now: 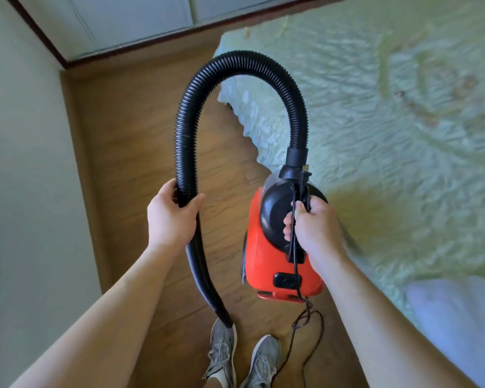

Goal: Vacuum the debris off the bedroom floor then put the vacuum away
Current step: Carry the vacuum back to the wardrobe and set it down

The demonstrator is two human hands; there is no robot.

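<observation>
A: Nearest first?
B: Grey shoes on the wood floor. The black cord hangs loose and trails past the right shoe; no plug in view. The hose's nozzle end hangs just over the left shoe.

A: Hands?
B: The right hand is wrapped round the handle of the red vacuum, cord caught under the fingers. The vacuum is carried in the air at the bed's edge, not on the floor. The left hand grips the black hose partway down; the hose arches up and over to the vacuum's front.

A: Step?
B: Looks like carrying, not sucking, since the nozzle is off the floor. I see no debris on this strip. Start or put-away, I can't tell.

A: Next move?
B: My guess: lower the nozzle if there's cleaning left, otherwise gather the cord. Loose at the feet, it's a trip risk.

A: Room?
B: A narrow floor lane between the pale wall on the left and the bed on the right, which has a crinkled light-green cover. At the far end, a dark baseboard under pale panels.
</observation>
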